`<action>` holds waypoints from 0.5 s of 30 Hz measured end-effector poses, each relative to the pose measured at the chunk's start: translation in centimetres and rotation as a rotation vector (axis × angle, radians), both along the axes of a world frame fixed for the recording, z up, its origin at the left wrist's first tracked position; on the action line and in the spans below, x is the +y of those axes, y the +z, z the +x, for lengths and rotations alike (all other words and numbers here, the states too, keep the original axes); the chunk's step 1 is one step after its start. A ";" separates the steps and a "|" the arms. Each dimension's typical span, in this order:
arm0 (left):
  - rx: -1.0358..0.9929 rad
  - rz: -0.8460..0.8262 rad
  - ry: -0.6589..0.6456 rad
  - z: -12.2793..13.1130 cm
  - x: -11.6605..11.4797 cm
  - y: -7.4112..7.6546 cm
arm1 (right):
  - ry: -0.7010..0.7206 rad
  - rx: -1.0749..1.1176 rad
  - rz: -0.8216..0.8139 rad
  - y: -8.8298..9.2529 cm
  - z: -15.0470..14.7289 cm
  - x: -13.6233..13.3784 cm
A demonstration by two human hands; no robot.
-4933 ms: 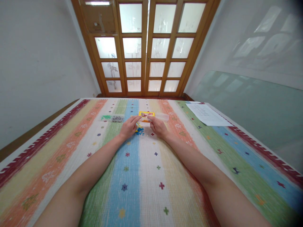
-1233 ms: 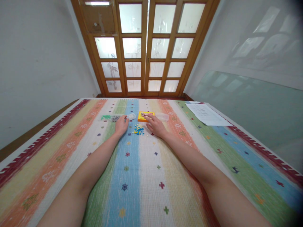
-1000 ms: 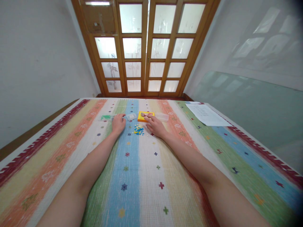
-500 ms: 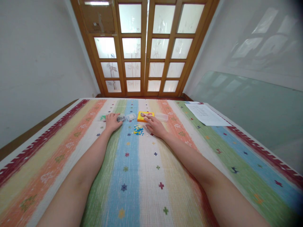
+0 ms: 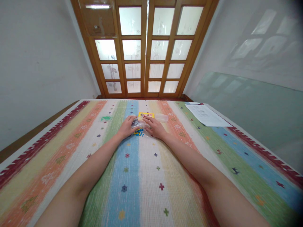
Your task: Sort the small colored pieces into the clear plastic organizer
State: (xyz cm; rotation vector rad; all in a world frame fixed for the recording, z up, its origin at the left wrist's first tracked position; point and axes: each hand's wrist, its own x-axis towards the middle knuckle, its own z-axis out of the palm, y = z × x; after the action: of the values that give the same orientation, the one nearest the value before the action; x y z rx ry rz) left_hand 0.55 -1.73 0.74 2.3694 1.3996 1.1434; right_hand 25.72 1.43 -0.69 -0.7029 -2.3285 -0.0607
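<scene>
My left hand [image 5: 127,126] is closed on a small clear packet of dark pieces [image 5: 136,123], held just above the striped cloth [image 5: 142,176]. The fingers of my right hand [image 5: 155,126] curl onto the packet's right end. Under and between the hands lies a little pile of blue and yellow pieces [image 5: 139,132], partly hidden. Just beyond the fingers a yellow box [image 5: 146,114] lies flat.
A clear plastic container [image 5: 162,118] sits right of the yellow box. A small packet of green pieces [image 5: 105,119] lies to the left. A printed paper sheet [image 5: 204,115] rests at the far right. Wooden glass doors [image 5: 144,47] stand beyond the table.
My left hand reached left to the clear packet of dark pieces, took hold of it and brought it back to the middle. My right hand shifted from the yellow box onto the packet.
</scene>
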 end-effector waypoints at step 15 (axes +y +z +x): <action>-0.364 -0.160 -0.129 2.1 -1.2 0.4 | 0.021 0.019 -0.036 0.0 -0.1 -0.2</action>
State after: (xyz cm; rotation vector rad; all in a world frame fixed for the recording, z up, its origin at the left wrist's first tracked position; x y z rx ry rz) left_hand 2.66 -2.91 1.18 1.9857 1.1503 1.2931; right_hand 25.58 1.18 -0.65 -0.6935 -2.3231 -0.0024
